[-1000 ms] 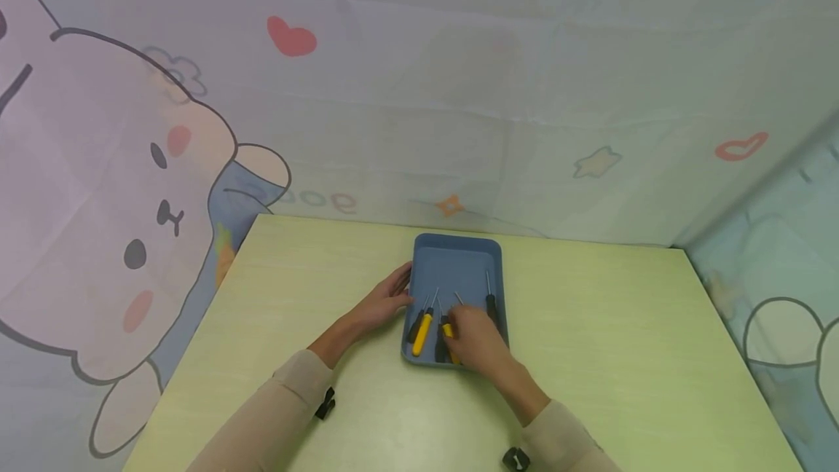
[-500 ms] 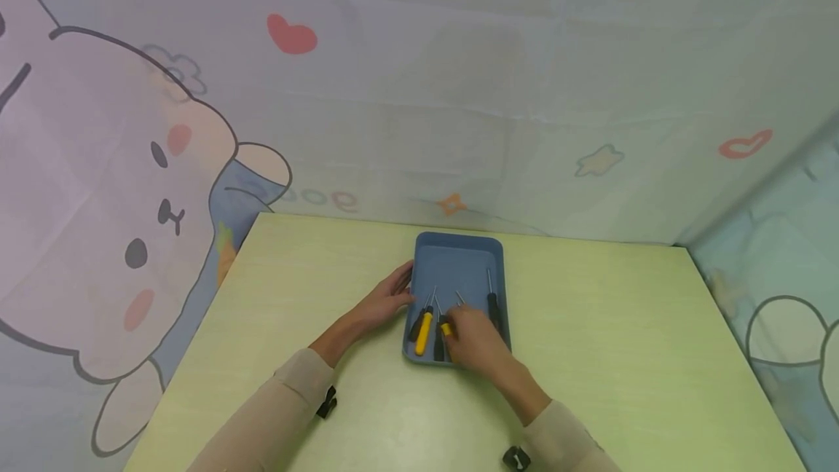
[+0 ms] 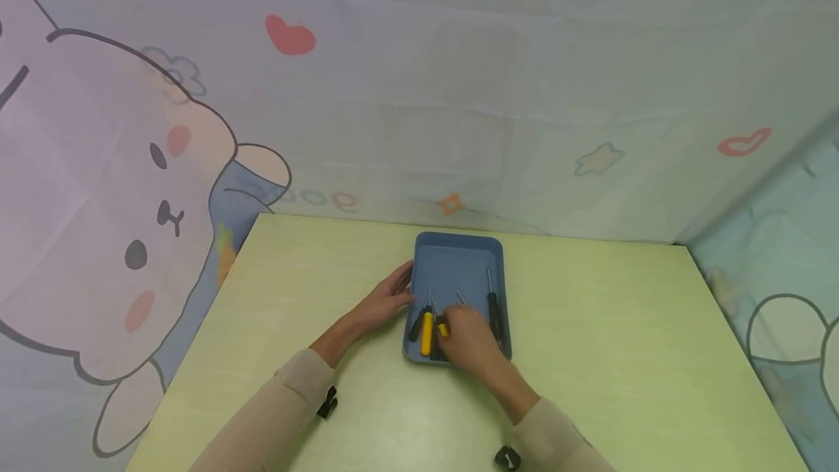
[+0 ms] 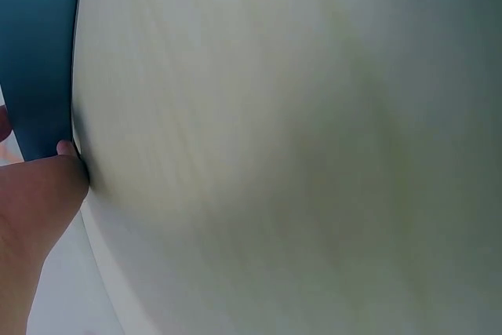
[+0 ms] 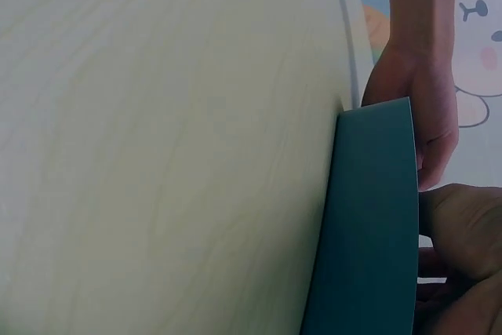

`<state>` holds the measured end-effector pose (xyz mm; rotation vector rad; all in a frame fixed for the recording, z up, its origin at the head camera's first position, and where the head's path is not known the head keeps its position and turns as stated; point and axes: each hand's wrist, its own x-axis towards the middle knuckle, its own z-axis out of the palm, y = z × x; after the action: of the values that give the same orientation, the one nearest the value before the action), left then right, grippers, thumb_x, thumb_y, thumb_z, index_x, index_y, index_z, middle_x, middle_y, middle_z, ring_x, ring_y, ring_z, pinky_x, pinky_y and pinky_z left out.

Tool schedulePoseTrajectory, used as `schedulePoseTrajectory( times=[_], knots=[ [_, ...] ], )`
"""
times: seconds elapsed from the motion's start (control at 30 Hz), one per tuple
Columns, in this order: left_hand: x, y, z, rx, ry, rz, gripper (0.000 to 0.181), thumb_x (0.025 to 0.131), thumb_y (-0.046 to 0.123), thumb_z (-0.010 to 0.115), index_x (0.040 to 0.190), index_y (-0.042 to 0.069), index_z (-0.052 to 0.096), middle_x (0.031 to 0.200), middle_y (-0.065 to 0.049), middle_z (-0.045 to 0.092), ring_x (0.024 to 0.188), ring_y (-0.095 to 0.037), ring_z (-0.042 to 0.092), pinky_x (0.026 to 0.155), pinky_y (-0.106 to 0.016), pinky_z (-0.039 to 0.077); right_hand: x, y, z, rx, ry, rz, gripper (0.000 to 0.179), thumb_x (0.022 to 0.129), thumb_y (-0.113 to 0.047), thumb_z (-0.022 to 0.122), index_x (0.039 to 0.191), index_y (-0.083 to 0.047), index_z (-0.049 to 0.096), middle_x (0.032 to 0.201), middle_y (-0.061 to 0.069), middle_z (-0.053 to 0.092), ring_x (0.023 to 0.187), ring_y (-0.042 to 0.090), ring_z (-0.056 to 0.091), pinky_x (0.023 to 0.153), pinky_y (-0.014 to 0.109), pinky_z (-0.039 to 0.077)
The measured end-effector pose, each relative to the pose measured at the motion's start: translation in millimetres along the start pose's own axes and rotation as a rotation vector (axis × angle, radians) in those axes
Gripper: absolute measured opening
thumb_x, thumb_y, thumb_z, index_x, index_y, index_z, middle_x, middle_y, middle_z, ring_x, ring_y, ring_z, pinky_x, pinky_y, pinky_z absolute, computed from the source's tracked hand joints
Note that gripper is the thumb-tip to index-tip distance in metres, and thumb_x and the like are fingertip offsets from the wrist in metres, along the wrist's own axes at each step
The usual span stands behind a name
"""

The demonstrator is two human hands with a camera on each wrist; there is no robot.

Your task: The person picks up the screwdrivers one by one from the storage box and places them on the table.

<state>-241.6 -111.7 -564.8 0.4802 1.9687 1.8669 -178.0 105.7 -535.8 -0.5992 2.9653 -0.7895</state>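
A blue tray [image 3: 459,257] lies on the table, with several screwdrivers in its near half. At its left wall, my left hand [image 3: 383,302] holds the tray, thumb at the rim and the other fingers along the outside. My right hand [image 3: 468,333] reaches into the tray and grips a yellow-and-black screwdriver [image 3: 443,329], mostly hidden by the hand. Left of it lie another yellow-handled screwdriver [image 3: 427,333] and a black-handled screwdriver [image 3: 416,325]. One more black-handled screwdriver [image 3: 494,312] lies along the right wall. In the right wrist view the tray wall [image 5: 365,225] hides the right fingertips.
The pale yellow-green table [image 3: 590,333] spreads around the tray. Behind it hangs a printed cloth [image 3: 459,130] with cartoon figures, which also covers the sides. Black straps hang at both sleeves [image 3: 553,435].
My right hand has shifted slightly left inside the tray with the yellow-and-black screwdriver. The other yellow-handled screwdriver has turned more upright in the view. My left hand has stayed put.
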Motion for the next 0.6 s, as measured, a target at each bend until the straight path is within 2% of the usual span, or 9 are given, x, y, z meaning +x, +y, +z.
schedulePoseTrajectory(
  times=[0.17,0.33,0.47,0.6],
  knots=[
    [-0.6,-0.1,0.0,0.007,0.005,-0.011,0.076,0.105,-0.008,0.047,0.168,-0.002,0.006,0.176,-0.020,0.008,0.163,-0.033,0.009,0.130,-0.046,0.018,-0.3,2.6,1.5,0.061,-0.026,0.038,0.014,0.083,0.000,0.081,0.094,0.000,0.072,0.082,0.005,0.065,0.071,0.018,0.055,0.064,0.036,0.052],
    [-0.6,-1.0,0.3,-0.002,0.012,-0.008,0.076,0.104,-0.010,0.047,0.168,-0.003,0.007,0.176,-0.021,0.008,0.163,-0.034,0.010,0.130,-0.047,0.019,-0.5,7.5,-1.7,0.155,-0.059,0.071,0.023,0.087,-0.005,0.082,0.107,0.003,0.075,0.090,0.008,0.071,0.078,0.020,0.062,0.072,0.040,0.059],
    [0.0,-1.7,0.7,-0.007,0.018,-0.012,0.075,0.104,-0.010,0.046,0.168,-0.003,0.007,0.176,-0.021,0.008,0.162,-0.034,0.010,0.130,-0.047,0.019,-1.9,10.9,-7.9,0.188,-0.032,0.058,0.025,0.086,-0.006,0.082,0.109,0.003,0.076,0.093,0.008,0.073,0.083,0.019,0.064,0.077,0.041,0.059],
    [0.3,-0.7,1.0,-0.005,0.023,-0.017,0.075,0.104,-0.010,0.047,0.168,-0.003,0.007,0.176,-0.021,0.009,0.163,-0.033,0.011,0.130,-0.046,0.020,-4.7,13.8,-18.1,0.248,0.010,0.066,0.027,0.086,-0.005,0.082,0.112,0.002,0.076,0.095,0.007,0.073,0.081,0.016,0.064,0.075,0.038,0.059]
  ],
)
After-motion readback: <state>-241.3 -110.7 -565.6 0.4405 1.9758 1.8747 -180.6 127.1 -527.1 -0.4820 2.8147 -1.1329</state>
